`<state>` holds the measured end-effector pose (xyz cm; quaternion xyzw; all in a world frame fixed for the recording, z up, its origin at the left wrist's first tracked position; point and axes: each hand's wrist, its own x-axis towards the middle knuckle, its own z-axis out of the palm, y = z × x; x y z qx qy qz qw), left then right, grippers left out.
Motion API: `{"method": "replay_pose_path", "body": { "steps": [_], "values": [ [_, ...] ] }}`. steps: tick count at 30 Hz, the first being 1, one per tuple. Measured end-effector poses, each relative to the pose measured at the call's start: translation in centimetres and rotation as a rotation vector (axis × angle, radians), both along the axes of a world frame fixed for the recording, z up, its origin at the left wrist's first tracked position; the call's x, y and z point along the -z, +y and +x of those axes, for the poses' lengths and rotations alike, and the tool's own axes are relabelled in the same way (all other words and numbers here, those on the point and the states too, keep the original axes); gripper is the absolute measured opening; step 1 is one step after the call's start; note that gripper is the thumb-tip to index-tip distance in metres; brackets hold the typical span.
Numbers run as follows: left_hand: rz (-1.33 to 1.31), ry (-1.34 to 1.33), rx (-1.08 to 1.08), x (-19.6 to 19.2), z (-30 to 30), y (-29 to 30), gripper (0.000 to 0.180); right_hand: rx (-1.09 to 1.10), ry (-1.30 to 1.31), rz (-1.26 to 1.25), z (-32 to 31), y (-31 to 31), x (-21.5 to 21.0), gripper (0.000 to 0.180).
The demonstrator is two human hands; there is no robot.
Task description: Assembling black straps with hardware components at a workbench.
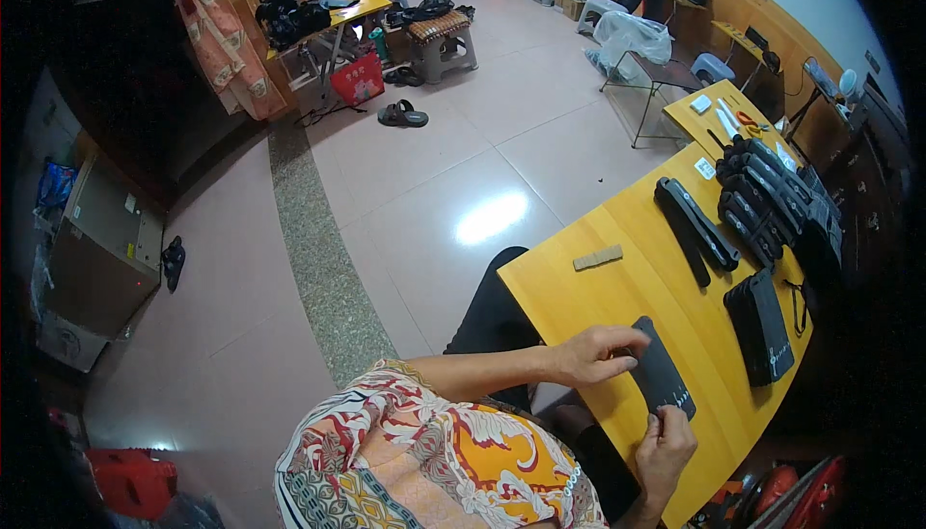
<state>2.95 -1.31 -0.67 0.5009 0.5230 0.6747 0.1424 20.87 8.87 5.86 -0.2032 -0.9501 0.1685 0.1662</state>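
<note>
A flat black strap-like piece [664,371] with small pale marks at its near end lies along the front part of the yellow table [709,341]. My right hand [666,447] pinches that near end between thumb and fingers. Over the far half of the piece is my left hand [593,355], its thumb and forefinger curved and apart at the surface. Whether those fingertips press on it is hard to make out. To the right stands a stack of similar black pieces [760,326], with white marks on the top one.
A small tan strip [598,258] lies at the table's left. Long black padded straps [696,230] and a heap of black straps [772,191] fill the far right. Orange-handled scissors [750,123] lie beyond. A sandal [402,114] and a stool [444,47] are on the floor.
</note>
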Motion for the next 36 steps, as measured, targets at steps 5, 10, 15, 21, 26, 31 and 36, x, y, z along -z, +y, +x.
{"method": "replay_pose_path", "body": {
  "steps": [5,10,15,21,26,31,36],
  "values": [
    [-0.141,0.032,0.088,-0.8,-0.6,-1.4,0.010,0.051,-0.009,-0.017,0.5,-0.4,0.1,0.011],
    [-0.150,-0.059,0.074,-0.8,-0.8,-1.7,0.005,0.169,-0.085,-0.071,2.3,0.0,0.1,0.012],
    [-0.245,-0.234,0.079,-0.3,-0.6,-1.5,0.011,0.275,0.017,-0.301,4.3,1.2,1.9,0.011],
    [-0.438,-0.564,0.279,-1.0,-1.1,-1.6,0.013,0.332,0.131,-0.545,5.7,2.7,4.4,0.008],
    [-0.504,-0.429,0.263,-0.9,-1.0,-1.6,0.014,0.444,0.144,-0.689,6.3,2.6,4.5,0.007],
    [-0.372,0.014,-0.025,-0.3,-0.5,-1.5,0.010,0.483,0.201,-0.674,7.1,2.7,5.2,0.007],
    [-0.523,-0.270,-0.034,0.0,-0.5,-1.1,0.009,0.448,0.199,-0.557,6.7,2.5,4.4,0.006]
  ]
}}
